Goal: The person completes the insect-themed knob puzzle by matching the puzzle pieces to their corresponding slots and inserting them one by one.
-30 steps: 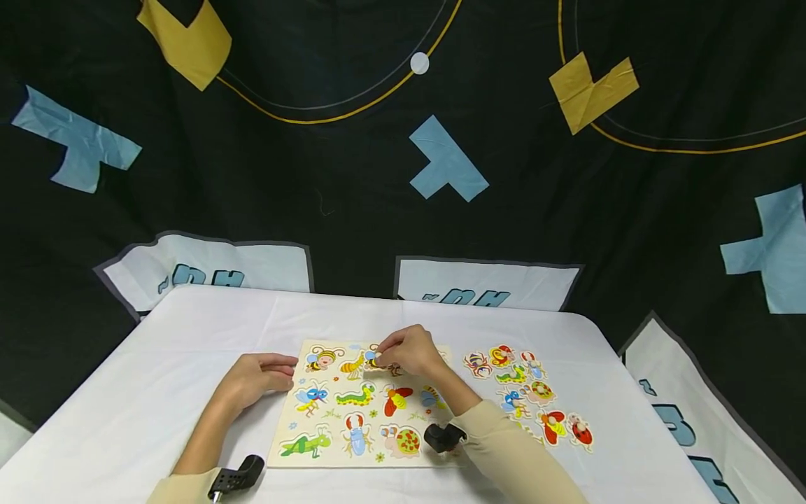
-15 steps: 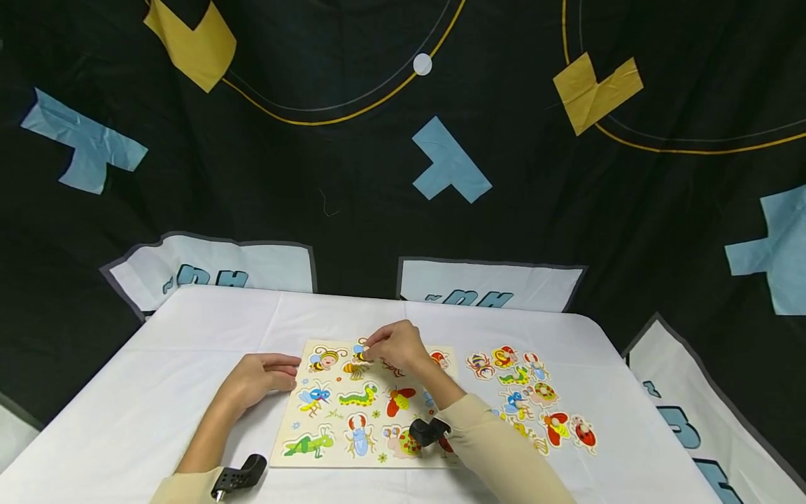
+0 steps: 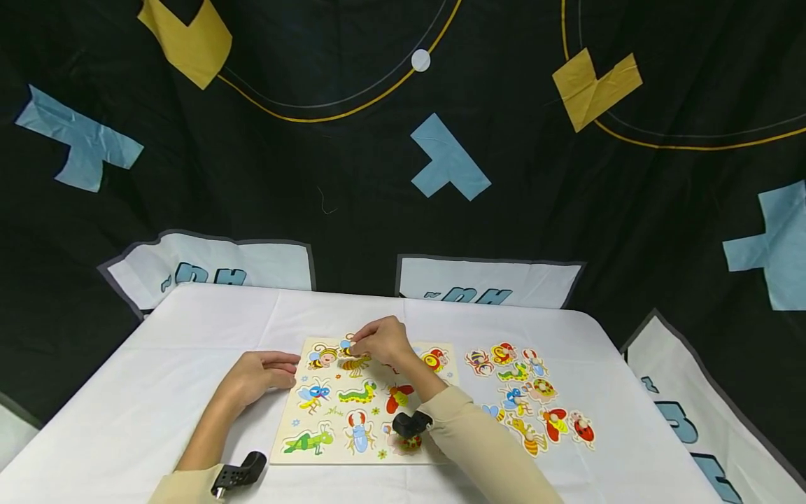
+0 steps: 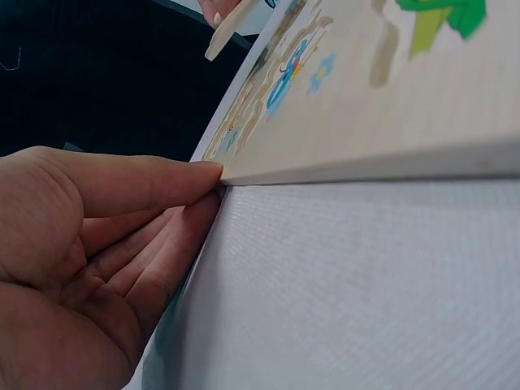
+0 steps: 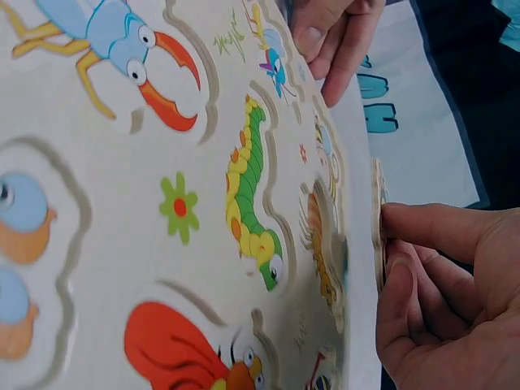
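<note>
A pale wooden puzzle board [image 3: 334,458] printed with insects lies on the white table. My left hand [image 3: 255,378] rests at the board's left edge; in the left wrist view the fingertips touch that edge with fairly straight fingers. Above the board's top row, my right hand [image 3: 384,343] pinches a thin bee puzzle piece [image 3: 347,346] between thumb and fingers. In the right wrist view this piece [image 5: 377,219] is seen edge-on, raised off the board, near the recess with the orange striped insect [image 5: 319,252]. The fingers partly hide the piece's face.
Several loose insect pieces [image 3: 516,373] lie to the right of the board, among them a ladybug piece [image 3: 582,428] and a striped orange piece [image 3: 529,435]. The white tablecloth [image 3: 189,364] surrounds the board, and a black curtain [image 3: 352,168] hangs behind the table.
My right hand has moved left along the board's top row with the bee piece pinched in it, uncovering the red insect picture at the top right. The left hand stays at the edge.
</note>
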Action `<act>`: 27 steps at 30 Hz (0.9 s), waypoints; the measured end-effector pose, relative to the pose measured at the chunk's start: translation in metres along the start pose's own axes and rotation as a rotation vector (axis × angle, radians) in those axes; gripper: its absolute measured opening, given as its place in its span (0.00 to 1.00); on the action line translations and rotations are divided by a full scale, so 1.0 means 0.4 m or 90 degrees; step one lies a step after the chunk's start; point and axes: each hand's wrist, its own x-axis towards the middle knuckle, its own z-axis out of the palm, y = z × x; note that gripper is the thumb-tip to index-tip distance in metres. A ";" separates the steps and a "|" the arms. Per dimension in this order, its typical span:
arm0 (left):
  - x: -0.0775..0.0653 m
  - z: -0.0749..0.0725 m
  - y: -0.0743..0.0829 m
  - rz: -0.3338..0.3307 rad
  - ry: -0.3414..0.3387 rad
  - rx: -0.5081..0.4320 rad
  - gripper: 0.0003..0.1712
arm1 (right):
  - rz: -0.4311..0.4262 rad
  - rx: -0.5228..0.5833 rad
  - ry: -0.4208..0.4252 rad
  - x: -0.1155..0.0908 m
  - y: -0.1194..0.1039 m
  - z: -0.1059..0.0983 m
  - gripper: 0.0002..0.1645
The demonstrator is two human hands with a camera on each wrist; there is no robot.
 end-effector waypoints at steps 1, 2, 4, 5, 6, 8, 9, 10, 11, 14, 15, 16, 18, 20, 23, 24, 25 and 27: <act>0.000 0.000 0.001 0.000 0.001 -0.001 0.29 | 0.000 0.001 0.000 0.001 0.000 0.003 0.05; 0.000 0.001 0.001 0.003 0.002 0.000 0.29 | 0.002 0.002 0.000 0.003 -0.001 0.006 0.05; 0.000 0.000 0.002 0.003 0.002 -0.001 0.29 | 0.002 0.005 0.002 0.005 -0.003 0.012 0.05; 0.000 0.000 0.002 0.003 0.002 0.000 0.29 | 0.001 0.007 0.003 0.006 -0.003 0.015 0.05; 0.000 -0.001 0.002 0.002 0.002 0.003 0.29 | 0.000 0.005 0.004 0.007 -0.004 0.019 0.05; -0.001 0.000 0.001 -0.002 -0.001 0.006 0.29 | 0.001 0.000 0.006 0.008 -0.004 0.027 0.05; -0.001 -0.001 0.000 -0.002 -0.003 0.006 0.29 | 0.000 -0.005 0.009 0.008 -0.005 0.031 0.06; -0.001 -0.001 0.000 -0.002 -0.003 0.005 0.29 | -0.001 -0.011 0.011 0.008 -0.005 0.035 0.06; -0.001 -0.001 0.000 -0.001 -0.004 0.005 0.29 | -0.003 -0.016 0.012 0.008 -0.006 0.039 0.05; -0.001 0.000 0.001 0.000 -0.004 0.000 0.29 | -0.006 -0.026 0.014 0.008 -0.008 0.052 0.05; -0.001 0.000 0.000 0.001 -0.004 -0.001 0.29 | -0.007 -0.029 0.015 0.008 -0.009 0.056 0.05; -0.001 -0.001 0.000 0.001 -0.006 -0.002 0.30 | -0.005 -0.031 0.016 0.008 -0.010 0.060 0.06; 0.000 -0.001 -0.002 0.003 -0.009 -0.001 0.30 | -0.001 -0.033 0.019 0.009 -0.011 0.068 0.06; -0.001 -0.002 -0.003 -0.001 -0.009 -0.002 0.29 | 0.001 -0.035 0.025 0.012 -0.012 0.075 0.06; -0.002 -0.003 -0.003 -0.006 -0.009 -0.002 0.29 | 0.002 -0.035 0.029 0.016 -0.014 0.086 0.06; -0.002 -0.003 -0.003 -0.005 -0.011 -0.005 0.29 | 0.005 -0.035 0.030 0.017 -0.015 0.089 0.06; -0.002 -0.003 -0.002 -0.006 -0.010 -0.009 0.29 | 0.008 -0.035 0.031 0.018 -0.015 0.092 0.06; -0.002 -0.004 0.000 -0.002 -0.013 -0.010 0.29 | 0.012 -0.036 0.034 0.018 -0.016 0.099 0.06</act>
